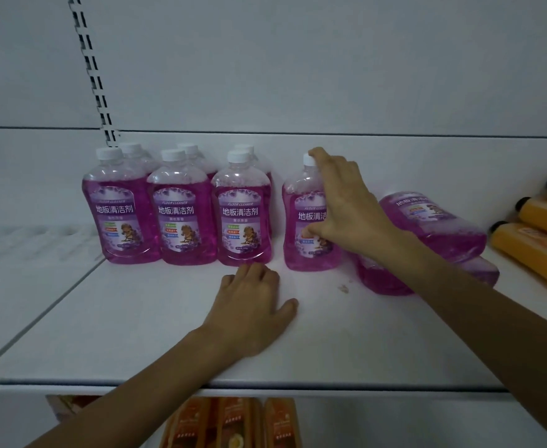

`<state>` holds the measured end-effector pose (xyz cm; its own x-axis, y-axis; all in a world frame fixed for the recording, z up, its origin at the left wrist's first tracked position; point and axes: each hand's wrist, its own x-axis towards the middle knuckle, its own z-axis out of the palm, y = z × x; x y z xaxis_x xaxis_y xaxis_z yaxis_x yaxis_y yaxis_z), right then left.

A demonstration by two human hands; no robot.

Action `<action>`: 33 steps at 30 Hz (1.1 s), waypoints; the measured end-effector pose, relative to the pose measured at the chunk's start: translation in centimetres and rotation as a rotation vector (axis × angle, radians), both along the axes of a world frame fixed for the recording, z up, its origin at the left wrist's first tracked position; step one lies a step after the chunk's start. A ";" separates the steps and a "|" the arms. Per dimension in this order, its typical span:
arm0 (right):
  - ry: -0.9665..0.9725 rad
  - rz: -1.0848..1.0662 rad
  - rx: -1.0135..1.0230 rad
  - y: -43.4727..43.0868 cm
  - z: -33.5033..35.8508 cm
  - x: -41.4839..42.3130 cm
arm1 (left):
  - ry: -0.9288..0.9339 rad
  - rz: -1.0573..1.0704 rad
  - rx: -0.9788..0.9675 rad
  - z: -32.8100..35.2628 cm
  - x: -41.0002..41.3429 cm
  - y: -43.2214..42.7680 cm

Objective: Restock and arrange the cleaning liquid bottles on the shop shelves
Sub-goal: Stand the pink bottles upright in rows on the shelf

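Note:
Several purple floor-cleaner bottles with white caps stand in two rows at the back left of the white shelf. One more upright purple bottle stands just to their right; my right hand grips it, a finger on the cap and the thumb on the label. Two purple bottles lie on their sides, stacked, behind my right forearm. My left hand rests flat on the shelf in front of the third front-row bottle, its fingertips close to the bottle's base.
Orange bottles with black caps lie on their sides at the shelf's right end. More orange packs show on the shelf below. A slotted upright runs up the white back panel at left.

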<state>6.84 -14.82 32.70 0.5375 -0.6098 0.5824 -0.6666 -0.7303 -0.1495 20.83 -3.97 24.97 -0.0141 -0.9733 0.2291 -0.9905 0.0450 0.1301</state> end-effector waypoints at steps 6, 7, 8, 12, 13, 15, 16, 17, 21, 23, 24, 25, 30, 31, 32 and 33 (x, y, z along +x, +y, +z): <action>-0.054 -0.021 0.012 -2.7 -0.3 1.9 | -0.001 0.011 0.003 -0.3 -0.3 -0.1; -0.060 -0.017 0.008 -3.0 -0.3 2.3 | -0.004 0.011 0.003 -0.3 -0.3 -0.1; -0.063 -0.012 0.004 -3.3 -0.4 2.7 | -0.006 0.010 0.003 -0.3 -0.3 -0.1; -0.082 -0.001 -0.002 -4.2 -0.7 3.8 | -0.006 0.010 -0.001 -0.3 -0.2 -0.2; -0.078 -0.006 -0.005 -4.4 -0.7 4.0 | -0.004 0.009 -0.003 -0.4 -0.2 -0.3; -0.063 -0.019 -0.006 -4.8 -0.6 4.2 | -0.006 0.004 -0.007 -0.4 -0.2 -0.3; -0.059 -0.021 -0.003 -5.0 -0.6 4.3 | -0.010 0.001 -0.007 -0.4 -0.2 -0.3; -0.059 -0.022 0.000 -5.1 -0.6 4.3 | -0.013 0.000 -0.005 -0.4 -0.2 -0.3; -0.057 -0.024 0.002 -5.2 -0.7 4.3 | -0.027 0.015 -0.006 -0.1 -0.3 -0.3; -0.023 -0.031 0.003 -5.1 -0.6 4.1 | -0.046 0.034 -0.006 0.2 -0.5 -0.2; 0.017 -0.038 0.012 -5.1 -0.5 4.0 | -0.057 0.046 -0.002 0.3 -0.6 -0.2; 0.056 -0.038 0.035 -5.0 -0.1 3.9 | -0.063 0.058 0.000 0.5 -0.8 -0.3; 0.079 -0.006 0.201 -4.6 2.4 1.4 | 0.103 0.100 -0.070 2.1 -2.8 -1.3; 0.073 -0.018 0.195 -4.5 3.1 0.4 | 0.159 0.089 -0.083 2.6 -3.5 -1.7; 0.070 -0.034 0.183 -4.6 3.7 -0.6 | 0.224 0.071 -0.093 3.2 -4.3 -2.1; 0.067 -0.053 0.177 -4.6 4.4 -1.8 | 0.297 0.047 -0.100 3.7 -5.1 -2.6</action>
<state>5.03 -19.47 37.10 0.5359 -0.7277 0.4280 -0.7159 -0.6604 -0.2264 15.74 -6.54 28.64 0.1121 -0.9438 0.3108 -0.9113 0.0271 0.4109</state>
